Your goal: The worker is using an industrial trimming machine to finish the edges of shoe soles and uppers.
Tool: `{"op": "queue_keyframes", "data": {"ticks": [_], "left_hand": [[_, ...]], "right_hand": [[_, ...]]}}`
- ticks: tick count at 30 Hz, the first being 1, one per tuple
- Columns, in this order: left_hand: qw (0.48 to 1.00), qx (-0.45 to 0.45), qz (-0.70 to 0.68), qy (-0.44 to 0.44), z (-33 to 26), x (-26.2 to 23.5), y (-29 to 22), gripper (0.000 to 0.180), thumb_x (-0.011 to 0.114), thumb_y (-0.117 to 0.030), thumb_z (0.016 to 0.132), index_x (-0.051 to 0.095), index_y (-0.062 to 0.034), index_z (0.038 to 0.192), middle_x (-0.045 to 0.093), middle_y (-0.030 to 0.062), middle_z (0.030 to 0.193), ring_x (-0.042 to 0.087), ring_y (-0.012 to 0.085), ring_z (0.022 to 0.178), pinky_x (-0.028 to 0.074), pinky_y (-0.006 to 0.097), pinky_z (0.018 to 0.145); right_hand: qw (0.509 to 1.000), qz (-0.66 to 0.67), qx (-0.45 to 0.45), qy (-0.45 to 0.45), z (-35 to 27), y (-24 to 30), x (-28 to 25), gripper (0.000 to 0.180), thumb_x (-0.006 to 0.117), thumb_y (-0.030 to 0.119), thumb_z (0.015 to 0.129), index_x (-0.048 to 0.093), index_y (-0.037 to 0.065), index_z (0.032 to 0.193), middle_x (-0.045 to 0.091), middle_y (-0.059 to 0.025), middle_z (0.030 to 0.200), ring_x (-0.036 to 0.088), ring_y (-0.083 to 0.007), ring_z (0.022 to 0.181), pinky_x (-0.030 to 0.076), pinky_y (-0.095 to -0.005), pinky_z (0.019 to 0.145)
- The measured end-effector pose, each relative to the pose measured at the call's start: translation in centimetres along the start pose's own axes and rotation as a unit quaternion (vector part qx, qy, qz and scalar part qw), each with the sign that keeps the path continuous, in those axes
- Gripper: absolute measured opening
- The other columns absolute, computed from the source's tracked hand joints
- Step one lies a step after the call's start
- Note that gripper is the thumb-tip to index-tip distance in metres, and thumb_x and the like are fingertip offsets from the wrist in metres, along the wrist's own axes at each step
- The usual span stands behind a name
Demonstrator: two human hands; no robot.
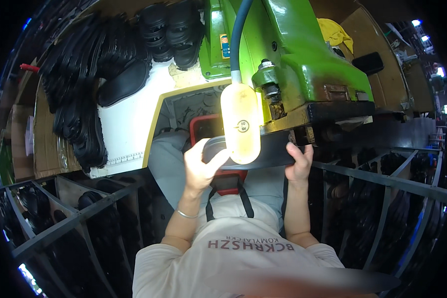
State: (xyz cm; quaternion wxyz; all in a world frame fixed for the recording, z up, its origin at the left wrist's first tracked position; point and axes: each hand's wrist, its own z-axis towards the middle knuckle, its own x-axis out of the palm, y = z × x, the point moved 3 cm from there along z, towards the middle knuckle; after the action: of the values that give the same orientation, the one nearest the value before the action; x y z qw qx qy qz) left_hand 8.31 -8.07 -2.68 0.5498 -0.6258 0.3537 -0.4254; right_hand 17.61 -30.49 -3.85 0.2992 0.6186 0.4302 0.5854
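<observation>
A long black shoe sole (275, 153) is held level at the front of the green machine (303, 59), partly behind the lit lamp head (241, 141). My left hand (200, 166) grips its left end, thumb and fingers closed round the edge. At the other end, my right hand (299, 163) has its thumb up against the sole, close beneath the machine's working head (301, 135). The lamp hides the sole's middle, and the right fingertips are partly hidden.
Stacks of black soles (84, 64) cover the white table (121, 134) on the left. A yellow cloth (335, 34) and a cardboard box (375, 44) are at the back right. Metal racks (74, 218) with black soles flank me on both sides.
</observation>
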Motion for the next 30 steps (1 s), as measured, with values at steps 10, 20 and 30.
{"op": "queue_keyframes", "data": {"ticks": [10, 20, 30], "left_hand": [[0.984, -0.11, 0.0, 0.139, -3.7, -4.0, 2.9, 0.024, 0.07, -0.004, 0.078, 0.061, 0.0057, 0.098, 0.065, 0.0037, 0.087, 0.057, 0.0077, 0.076, 0.047, 0.022, 0.07], [0.955, 0.072, 0.201, 0.208, 2.8, 5.2, -1.0, 0.025, 0.072, -0.023, 0.078, 0.065, -0.0041, 0.092, 0.063, 0.0047, 0.075, 0.056, 0.0113, 0.065, 0.045, 0.024, 0.06], [0.987, 0.002, 0.153, 0.049, 0.1, 2.8, -0.8, 0.013, 0.071, -0.008, 0.078, 0.065, 0.0012, 0.085, 0.063, 0.0, 0.07, 0.053, 0.0042, 0.061, 0.041, 0.02, 0.054]], "right_hand": [[0.988, -0.078, -0.031, 0.13, 0.7, -0.5, 6.2, 0.027, 0.068, -0.005, 0.069, 0.063, -0.002, 0.096, 0.064, -0.0033, 0.09, 0.059, -0.0108, 0.081, 0.047, -0.0245, 0.074], [0.997, -0.036, -0.074, 0.0, -0.7, 0.5, 1.1, 0.026, 0.067, -0.002, 0.075, 0.054, -0.001, 0.097, 0.062, -0.0054, 0.09, 0.058, -0.0098, 0.08, 0.046, -0.0222, 0.076], [0.99, -0.063, -0.04, 0.116, 0.4, -0.7, 4.8, 0.026, 0.066, -0.004, 0.075, 0.057, -0.001, 0.1, 0.062, -0.0039, 0.092, 0.057, -0.0082, 0.081, 0.046, -0.0215, 0.075]]}}
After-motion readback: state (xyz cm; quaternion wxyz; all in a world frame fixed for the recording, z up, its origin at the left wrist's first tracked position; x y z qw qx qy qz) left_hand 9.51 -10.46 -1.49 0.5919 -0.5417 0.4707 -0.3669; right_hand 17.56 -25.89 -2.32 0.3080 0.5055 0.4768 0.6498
